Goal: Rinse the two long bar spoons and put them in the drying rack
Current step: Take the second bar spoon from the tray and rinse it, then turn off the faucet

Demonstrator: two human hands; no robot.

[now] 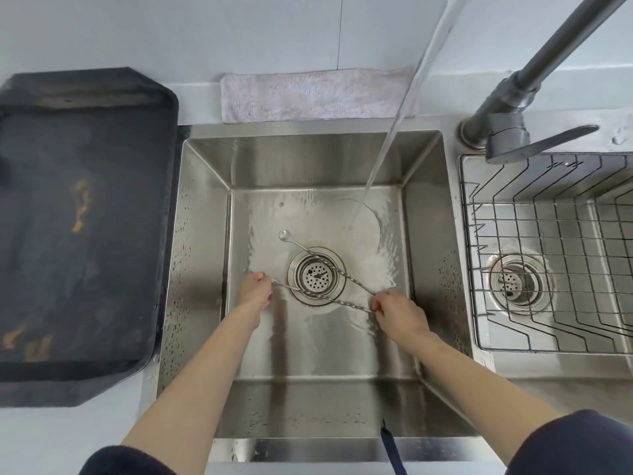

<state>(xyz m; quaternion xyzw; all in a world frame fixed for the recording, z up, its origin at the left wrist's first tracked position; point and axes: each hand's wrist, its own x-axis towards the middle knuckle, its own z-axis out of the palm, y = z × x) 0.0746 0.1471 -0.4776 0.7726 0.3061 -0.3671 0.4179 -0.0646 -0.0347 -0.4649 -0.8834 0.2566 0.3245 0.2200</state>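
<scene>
Two spoons (pixel 329 279) lie crossed over the drain (pixel 317 275) at frame centre. The left hand (pixel 255 289) grips one spoon's end; the right hand (pixel 399 311) pinches the other ends. Water (pixel 387 145) streams into the sink (pixel 205 207); the rack (pixel 548 248) sits right.

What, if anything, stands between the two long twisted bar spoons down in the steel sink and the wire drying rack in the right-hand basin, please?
Only the steel divider between the basins: the two long twisted metal bar spoons lie low over the left sink's drain, so they must rise over it. The wire drying rack looks empty; the dark grey tap lever overhangs only its far corner.
</scene>
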